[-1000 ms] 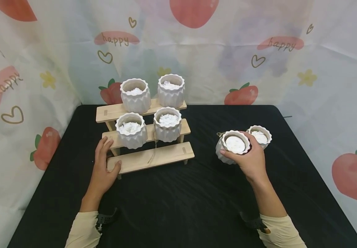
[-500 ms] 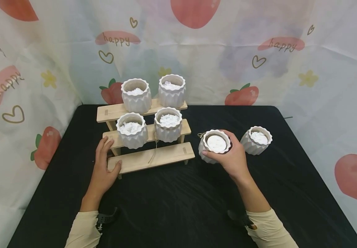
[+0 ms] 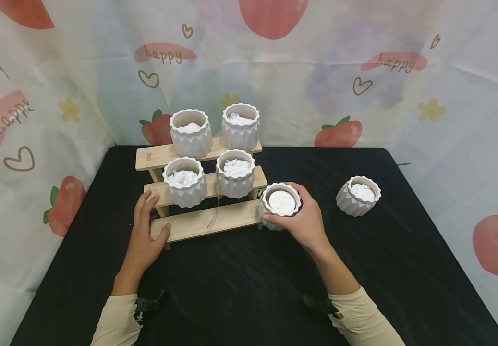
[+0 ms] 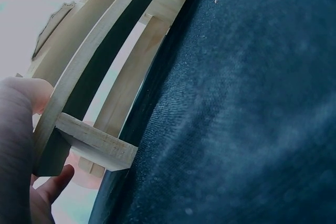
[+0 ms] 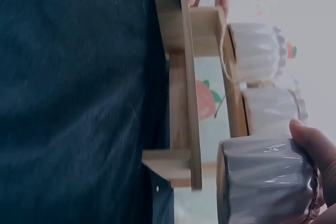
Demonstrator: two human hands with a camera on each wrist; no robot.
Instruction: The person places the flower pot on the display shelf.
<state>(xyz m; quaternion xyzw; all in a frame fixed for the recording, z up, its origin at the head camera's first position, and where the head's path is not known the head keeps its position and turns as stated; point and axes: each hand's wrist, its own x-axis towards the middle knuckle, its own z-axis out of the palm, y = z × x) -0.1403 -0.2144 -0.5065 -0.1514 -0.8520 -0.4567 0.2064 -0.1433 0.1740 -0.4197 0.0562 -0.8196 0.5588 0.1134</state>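
My right hand (image 3: 306, 218) holds a white fluted flower pot (image 3: 265, 207) by its rim, at the right end of the three-step wooden plant stand (image 3: 227, 216). White filling fills the pot close to its rim. In the right wrist view, the held pot (image 5: 268, 182) is off the table, beside the stand's lowest shelf (image 5: 193, 103), and my thumb lies along its side. My left hand (image 3: 145, 235) grips the stand's left end, thumb on the lowest shelf and fingers at the middle one. In the left wrist view, a fingertip (image 4: 60, 182) shows under the shelf.
Two white pots (image 3: 190, 139) stand on the top shelf and two more (image 3: 185, 190) on the middle shelf, one with a twine tail hanging down. Another filled pot (image 3: 356, 201) stands on the black-covered table (image 3: 240, 298) at right. A printed curtain (image 3: 292, 105) closes the back.
My right hand has carried its pot leftward from beside the other table pot to the stand's right end. My left hand and the stand have stayed in place.
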